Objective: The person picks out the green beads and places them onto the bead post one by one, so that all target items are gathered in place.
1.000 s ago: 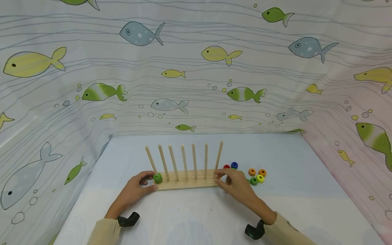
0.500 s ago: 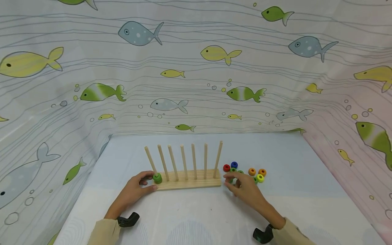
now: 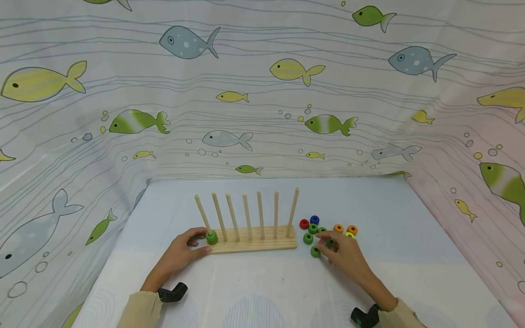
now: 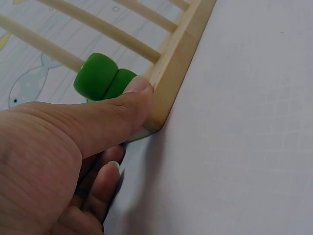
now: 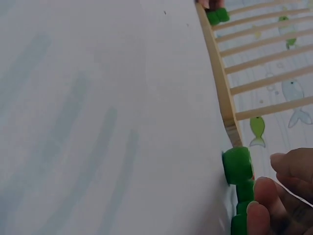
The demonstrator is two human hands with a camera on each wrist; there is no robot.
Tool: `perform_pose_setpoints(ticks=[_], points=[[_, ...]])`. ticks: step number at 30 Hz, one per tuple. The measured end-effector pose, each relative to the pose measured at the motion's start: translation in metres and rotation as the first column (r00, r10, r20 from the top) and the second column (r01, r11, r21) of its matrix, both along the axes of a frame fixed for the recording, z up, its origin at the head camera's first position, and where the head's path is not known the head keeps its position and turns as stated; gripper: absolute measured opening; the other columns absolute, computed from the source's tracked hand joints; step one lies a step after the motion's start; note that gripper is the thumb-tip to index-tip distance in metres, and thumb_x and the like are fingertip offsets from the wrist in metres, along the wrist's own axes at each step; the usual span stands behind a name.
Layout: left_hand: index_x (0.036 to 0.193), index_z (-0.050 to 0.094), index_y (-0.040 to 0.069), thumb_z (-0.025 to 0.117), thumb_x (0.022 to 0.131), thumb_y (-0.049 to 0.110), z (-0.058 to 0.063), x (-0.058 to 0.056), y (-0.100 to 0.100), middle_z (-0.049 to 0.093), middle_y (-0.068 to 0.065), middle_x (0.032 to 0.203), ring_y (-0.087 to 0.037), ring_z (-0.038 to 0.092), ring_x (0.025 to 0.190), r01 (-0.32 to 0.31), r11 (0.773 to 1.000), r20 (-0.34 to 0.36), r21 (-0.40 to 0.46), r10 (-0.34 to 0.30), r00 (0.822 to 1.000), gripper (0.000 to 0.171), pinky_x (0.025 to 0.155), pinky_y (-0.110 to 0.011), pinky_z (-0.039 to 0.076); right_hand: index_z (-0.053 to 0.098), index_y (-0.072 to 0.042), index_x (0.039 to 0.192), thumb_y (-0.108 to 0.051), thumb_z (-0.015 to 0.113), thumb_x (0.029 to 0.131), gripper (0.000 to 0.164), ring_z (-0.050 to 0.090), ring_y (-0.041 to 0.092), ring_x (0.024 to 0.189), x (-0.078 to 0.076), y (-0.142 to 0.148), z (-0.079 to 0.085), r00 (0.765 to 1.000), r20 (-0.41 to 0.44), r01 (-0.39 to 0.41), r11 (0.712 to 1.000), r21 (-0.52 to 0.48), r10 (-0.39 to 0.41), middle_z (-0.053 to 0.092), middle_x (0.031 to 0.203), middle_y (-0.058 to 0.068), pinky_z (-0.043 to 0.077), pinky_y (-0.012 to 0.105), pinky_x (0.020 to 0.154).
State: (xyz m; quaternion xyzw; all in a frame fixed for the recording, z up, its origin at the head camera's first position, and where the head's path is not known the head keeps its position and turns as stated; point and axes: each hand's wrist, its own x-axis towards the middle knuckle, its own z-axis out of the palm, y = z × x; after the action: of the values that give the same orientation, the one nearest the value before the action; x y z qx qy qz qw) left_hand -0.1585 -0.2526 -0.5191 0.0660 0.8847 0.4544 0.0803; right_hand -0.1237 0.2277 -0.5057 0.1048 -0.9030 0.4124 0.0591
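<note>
A wooden peg board point(image 3: 254, 246) with a row of several upright pegs lies on the table. Two green beads point(image 4: 98, 78) are stacked on its leftmost peg. My left hand point(image 3: 178, 256) grips the board's left end, thumb on the front edge beside those beads. Off the board's right end, my right hand point(image 3: 348, 255) is over a group of loose beads, fingers bent and parted, with nothing visibly held. A green bead point(image 3: 315, 251) lies right by its fingertips; another green bead point(image 3: 308, 238) sits farther left. The hand partly hides others.
A red bead point(image 3: 304, 223) and a blue bead point(image 3: 314, 220) lie behind the green ones. Orange beads point(image 3: 338, 228) and a partly covered yellow bead point(image 3: 350, 235) are farther right. A fish-patterned sheet point(image 3: 262, 91) rises behind and beside the table.
My right hand has moved from the board's right end rightward to the loose beads, uncovering the red bead and several green ones. My left hand stays at the board.
</note>
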Motion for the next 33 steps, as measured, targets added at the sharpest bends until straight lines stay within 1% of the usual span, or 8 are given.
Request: perform_pose_setpoints(ticks=[4, 6, 13, 17, 20, 24, 30, 33], points=[[0.143, 0.057, 0.012, 0.084, 0.088, 0.034, 0.001, 0.000, 0.000, 0.062, -0.008, 0.135, -0.023, 0.056, 0.110, 0.001, 1.000, -0.001, -0.010, -0.001, 1.000, 0.065, 0.095, -0.040, 0.047, 0.074, -0.012, 0.116, -0.014, 0.081, 0.091, 0.027, 0.055, 0.006, 0.048, 0.001, 0.008, -0.001, 1.000, 0.002, 0.017, 1.000, 0.022, -0.017, 0.071, 0.094, -0.005, 0.047, 0.026, 0.044], [0.143, 0.057, 0.012, 0.084, 0.088, 0.034, 0.000, 0.000, 0.000, 0.062, -0.008, 0.134, -0.023, 0.056, 0.110, 0.000, 1.000, -0.002, -0.009, 0.000, 1.000, 0.065, 0.094, -0.040, 0.047, 0.074, -0.013, 0.117, -0.013, 0.082, 0.090, 0.027, 0.055, 0.006, 0.048, 0.001, 0.012, -0.001, 1.000, 0.007, 0.027, 0.999, 0.032, -0.028, 0.072, 0.098, -0.002, 0.047, 0.027, 0.044], [0.142, 0.058, 0.011, 0.084, 0.088, 0.033, 0.000, 0.001, 0.000, 0.062, -0.009, 0.133, -0.022, 0.056, 0.109, 0.003, 1.000, -0.007, -0.001, -0.003, 1.000, 0.064, 0.093, -0.037, 0.047, 0.074, -0.011, 0.116, -0.011, 0.083, 0.088, 0.030, 0.055, 0.006, 0.050, 0.002, 0.026, -0.004, 0.999, -0.020, 0.044, 0.998, 0.036, -0.043, 0.067, 0.096, 0.002, 0.048, 0.027, 0.046], [0.142, 0.057, 0.010, 0.083, 0.089, 0.032, 0.003, 0.002, 0.001, 0.061, -0.009, 0.134, -0.022, 0.055, 0.109, 0.003, 1.000, -0.005, 0.017, -0.003, 1.000, 0.063, 0.091, -0.035, 0.047, 0.074, -0.010, 0.117, -0.010, 0.084, 0.087, 0.032, 0.056, 0.006, 0.052, 0.003, 0.033, -0.005, 0.997, -0.022, 0.070, 0.996, 0.063, -0.068, 0.067, 0.102, 0.006, 0.048, 0.026, 0.046], [0.142, 0.057, 0.009, 0.083, 0.089, 0.030, 0.005, 0.003, 0.002, 0.061, -0.010, 0.134, -0.022, 0.055, 0.109, 0.007, 0.999, -0.007, 0.033, -0.007, 1.000, 0.063, 0.090, -0.035, 0.047, 0.073, -0.009, 0.118, -0.008, 0.084, 0.086, 0.034, 0.057, 0.006, 0.054, 0.004, 0.038, -0.005, 0.996, -0.026, 0.091, 0.993, 0.074, -0.090, 0.066, 0.112, 0.010, 0.049, 0.026, 0.046], [0.144, 0.056, 0.008, 0.083, 0.090, 0.029, 0.006, 0.004, 0.002, 0.061, -0.010, 0.135, -0.022, 0.055, 0.109, 0.011, 0.999, -0.007, 0.042, -0.010, 1.000, 0.064, 0.090, -0.036, 0.048, 0.073, -0.007, 0.119, -0.008, 0.084, 0.087, 0.034, 0.058, 0.006, 0.057, 0.005, 0.042, -0.004, 0.994, -0.005, 0.112, 0.991, 0.073, -0.112, 0.062, 0.122, 0.014, 0.050, 0.026, 0.048], [0.143, 0.056, 0.008, 0.083, 0.090, 0.030, 0.004, 0.003, 0.001, 0.061, -0.010, 0.135, -0.022, 0.056, 0.109, 0.014, 0.999, -0.013, 0.039, -0.014, 1.000, 0.064, 0.090, -0.036, 0.048, 0.071, -0.007, 0.123, -0.010, 0.083, 0.088, 0.037, 0.057, 0.006, 0.057, 0.004, 0.047, -0.004, 0.993, 0.026, 0.115, 0.988, 0.098, -0.118, 0.062, 0.127, 0.016, 0.049, 0.027, 0.048], [0.143, 0.056, 0.008, 0.082, 0.090, 0.031, 0.002, 0.002, 0.000, 0.061, -0.011, 0.135, -0.023, 0.056, 0.109, 0.017, 0.999, -0.015, 0.033, -0.017, 1.000, 0.064, 0.090, -0.037, 0.048, 0.070, -0.006, 0.125, -0.009, 0.082, 0.088, 0.039, 0.057, 0.006, 0.055, 0.003, 0.049, -0.003, 0.992, 0.036, 0.120, 0.986, 0.117, -0.125, 0.063, 0.126, 0.016, 0.048, 0.027, 0.047]])
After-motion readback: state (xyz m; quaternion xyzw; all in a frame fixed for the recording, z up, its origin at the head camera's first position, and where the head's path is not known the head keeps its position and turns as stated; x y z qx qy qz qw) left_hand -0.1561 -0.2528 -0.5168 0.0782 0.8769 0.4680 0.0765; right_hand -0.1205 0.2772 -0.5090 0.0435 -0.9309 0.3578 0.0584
